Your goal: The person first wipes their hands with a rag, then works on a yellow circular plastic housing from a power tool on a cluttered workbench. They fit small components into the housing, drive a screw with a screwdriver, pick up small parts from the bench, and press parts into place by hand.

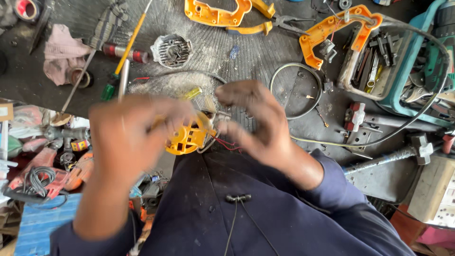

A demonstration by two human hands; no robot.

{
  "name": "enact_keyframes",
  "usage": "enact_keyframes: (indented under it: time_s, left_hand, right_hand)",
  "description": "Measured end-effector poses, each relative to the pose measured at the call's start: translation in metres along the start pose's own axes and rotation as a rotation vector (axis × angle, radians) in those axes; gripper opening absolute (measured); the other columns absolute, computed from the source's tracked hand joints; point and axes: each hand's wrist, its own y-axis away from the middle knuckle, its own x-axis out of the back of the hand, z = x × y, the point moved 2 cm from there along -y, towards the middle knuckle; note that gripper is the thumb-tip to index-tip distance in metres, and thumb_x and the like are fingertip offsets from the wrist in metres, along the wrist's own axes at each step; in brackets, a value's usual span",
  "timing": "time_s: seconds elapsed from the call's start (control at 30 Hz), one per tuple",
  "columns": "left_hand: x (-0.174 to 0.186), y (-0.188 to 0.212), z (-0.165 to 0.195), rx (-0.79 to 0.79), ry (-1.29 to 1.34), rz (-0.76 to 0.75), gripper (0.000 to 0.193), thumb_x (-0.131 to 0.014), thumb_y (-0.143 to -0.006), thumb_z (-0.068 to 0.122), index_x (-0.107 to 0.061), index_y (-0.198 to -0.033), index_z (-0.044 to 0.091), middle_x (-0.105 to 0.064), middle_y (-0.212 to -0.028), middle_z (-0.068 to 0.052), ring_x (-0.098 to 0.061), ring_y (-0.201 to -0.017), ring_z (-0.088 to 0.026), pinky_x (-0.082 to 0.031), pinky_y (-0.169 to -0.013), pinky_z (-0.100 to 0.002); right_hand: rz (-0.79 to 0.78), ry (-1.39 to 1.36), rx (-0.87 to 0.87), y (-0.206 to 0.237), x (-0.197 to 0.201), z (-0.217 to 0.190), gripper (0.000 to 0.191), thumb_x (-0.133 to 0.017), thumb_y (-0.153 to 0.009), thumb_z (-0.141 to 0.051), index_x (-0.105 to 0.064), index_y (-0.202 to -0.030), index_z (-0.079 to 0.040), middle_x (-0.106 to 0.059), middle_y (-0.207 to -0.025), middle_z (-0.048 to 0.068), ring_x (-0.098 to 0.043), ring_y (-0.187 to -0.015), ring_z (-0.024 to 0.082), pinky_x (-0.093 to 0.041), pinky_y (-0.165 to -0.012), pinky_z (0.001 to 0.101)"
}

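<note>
My left hand (125, 137) is closed around a yellow-handled tool, whose yellow tip (192, 93) sticks out past my fingers, and it rests against a yellow-orange plastic motor part (187, 137) held over my lap. My right hand (253, 118) is at the right side of that part, fingers curled near its metal top and thin red wires (227, 144). Both hands are blurred. Whether the right fingers pinch the part or a wire I cannot tell.
A dusty black workbench (265, 57) carries orange tool housing halves (215, 14) (332, 31), a metal vent cover (171, 50), screwdrivers (124, 52), a wire loop (294, 90), pliers (289, 21) and a green tool case (407, 61). Power tools and cables (42, 175) are piled lower left.
</note>
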Motion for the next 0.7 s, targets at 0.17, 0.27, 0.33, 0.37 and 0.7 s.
enact_keyframes:
  time_s: [0.17, 0.27, 0.33, 0.37, 0.7]
  left_hand:
    - [0.004, 0.041, 0.054, -0.1, 0.127, -0.009, 0.025, -0.087, -0.08, 0.009, -0.075, -0.102, 0.009, -0.077, -0.095, -0.005, -0.076, -0.086, -0.019, -0.059, -0.074, -0.031]
    - [-0.001, 0.052, 0.058, -0.064, 0.21, 0.009, 0.029, -0.087, -0.08, 0.008, -0.073, -0.105, 0.008, -0.078, -0.1, -0.005, -0.078, -0.088, -0.019, -0.06, -0.075, -0.03]
    - [-0.007, 0.059, 0.055, -0.043, 0.252, 0.034, 0.031, -0.086, -0.081, 0.008, -0.072, -0.108, 0.006, -0.078, -0.102, -0.005, -0.078, -0.09, -0.019, -0.061, -0.077, -0.03]
    - [-0.011, 0.062, 0.053, -0.035, 0.263, 0.055, 0.032, -0.086, -0.082, 0.007, -0.071, -0.11, 0.005, -0.078, -0.102, -0.005, -0.079, -0.092, -0.02, -0.061, -0.078, -0.03]
    - [-0.018, 0.082, 0.044, -0.108, 0.08, 0.162, 0.024, -0.083, -0.084, 0.003, -0.072, -0.105, 0.005, -0.077, -0.101, -0.009, -0.077, -0.091, -0.026, -0.058, -0.079, -0.036]
  right_hand:
    - [-0.206, -0.249, -0.156, 0.026, 0.0, -0.026, 0.029, -0.083, -0.089, -0.013, -0.076, -0.113, 0.0, -0.076, -0.107, 0.01, -0.077, -0.098, 0.023, -0.062, -0.088, 0.034]
    - [-0.224, -0.332, -0.228, 0.043, -0.005, -0.028, 0.021, -0.084, -0.09, -0.012, -0.078, -0.107, -0.002, -0.079, -0.102, 0.008, -0.079, -0.094, 0.021, -0.063, -0.084, 0.0319]
    - [-0.224, -0.353, -0.213, 0.051, -0.006, -0.025, 0.019, -0.084, -0.09, -0.012, -0.077, -0.105, -0.002, -0.078, -0.103, 0.009, -0.079, -0.095, 0.021, -0.063, -0.085, 0.0318]
    - [-0.226, -0.36, -0.203, 0.055, -0.007, -0.023, 0.018, -0.083, -0.09, -0.012, -0.077, -0.105, -0.003, -0.077, -0.103, 0.009, -0.078, -0.096, 0.021, -0.063, -0.084, 0.0315]
    - [-0.01, -0.115, -0.074, 0.064, -0.026, -0.001, 0.017, -0.08, -0.089, -0.002, -0.071, -0.104, 0.001, -0.073, -0.104, 0.013, -0.073, -0.097, 0.022, -0.059, -0.086, 0.0332]
